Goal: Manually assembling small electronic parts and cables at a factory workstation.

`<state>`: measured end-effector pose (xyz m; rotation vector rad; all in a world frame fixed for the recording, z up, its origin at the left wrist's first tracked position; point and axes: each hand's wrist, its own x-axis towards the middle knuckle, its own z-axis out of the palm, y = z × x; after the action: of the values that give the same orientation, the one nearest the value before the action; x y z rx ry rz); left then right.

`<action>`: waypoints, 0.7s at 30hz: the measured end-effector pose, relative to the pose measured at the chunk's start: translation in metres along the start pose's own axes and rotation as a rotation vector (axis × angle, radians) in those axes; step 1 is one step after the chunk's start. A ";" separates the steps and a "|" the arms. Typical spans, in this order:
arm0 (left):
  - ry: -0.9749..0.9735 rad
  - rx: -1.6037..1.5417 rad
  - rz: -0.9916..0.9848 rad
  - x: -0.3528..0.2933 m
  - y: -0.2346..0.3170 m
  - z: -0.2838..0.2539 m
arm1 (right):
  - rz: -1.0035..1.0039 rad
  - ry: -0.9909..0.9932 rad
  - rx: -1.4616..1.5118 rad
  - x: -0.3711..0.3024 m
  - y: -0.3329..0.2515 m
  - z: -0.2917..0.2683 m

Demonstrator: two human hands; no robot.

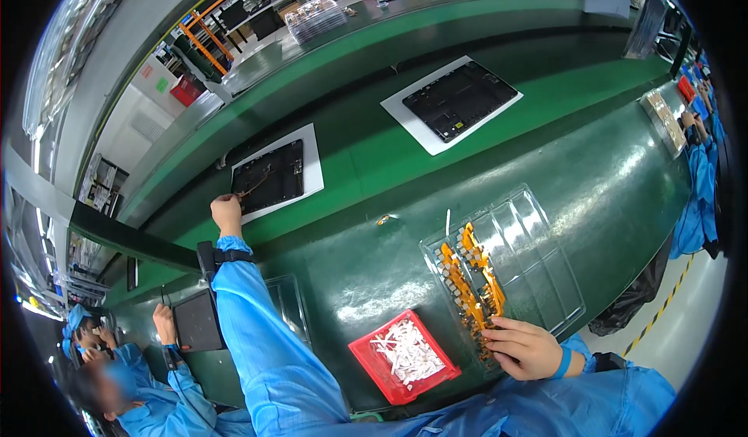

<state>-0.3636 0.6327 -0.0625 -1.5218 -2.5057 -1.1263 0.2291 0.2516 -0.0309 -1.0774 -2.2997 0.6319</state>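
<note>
My left hand reaches to the near left edge of a black device housing lying on a white board. Its fingers are pinched together there; what is between them I cannot make out. At the lower right, my right hand has its bent fingers closed on the near end of the orange flex cables. These lie in two rows in a clear plastic tray. Beside the tray, a red bin holds many small white strips.
Another black housing rests on a white board farther along the green belt. A small orange-and-white piece lies on the bench. A co-worker at left touches a dark panel. More people work at far right and beyond the belt.
</note>
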 end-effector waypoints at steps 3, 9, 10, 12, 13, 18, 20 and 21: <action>0.080 0.047 0.000 -0.010 0.006 0.006 | 0.007 0.014 0.000 0.000 0.000 0.002; 0.106 0.066 0.000 -0.001 0.008 0.018 | 0.024 0.013 0.039 -0.009 0.000 0.002; 0.103 0.084 -0.001 0.007 -0.002 0.025 | 0.027 0.006 0.052 -0.008 0.000 0.002; 0.214 0.074 -0.027 0.019 -0.009 0.038 | 0.032 0.029 0.098 -0.005 0.005 0.003; 0.264 0.215 0.037 0.040 -0.064 0.019 | -0.011 0.008 0.172 -0.007 0.007 0.002; -0.293 -0.400 0.012 -0.025 0.080 -0.053 | 0.011 0.427 0.411 -0.016 0.023 0.012; -0.600 -0.247 0.287 -0.104 0.139 -0.114 | 0.017 0.542 0.408 -0.025 0.026 0.013; -0.609 -0.093 0.395 -0.146 0.167 -0.142 | 0.026 0.537 0.413 -0.025 0.025 0.008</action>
<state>-0.2062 0.4841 0.0881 -2.5603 -2.2797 -0.8136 0.2519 0.2449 -0.0585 -0.9356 -1.6123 0.6889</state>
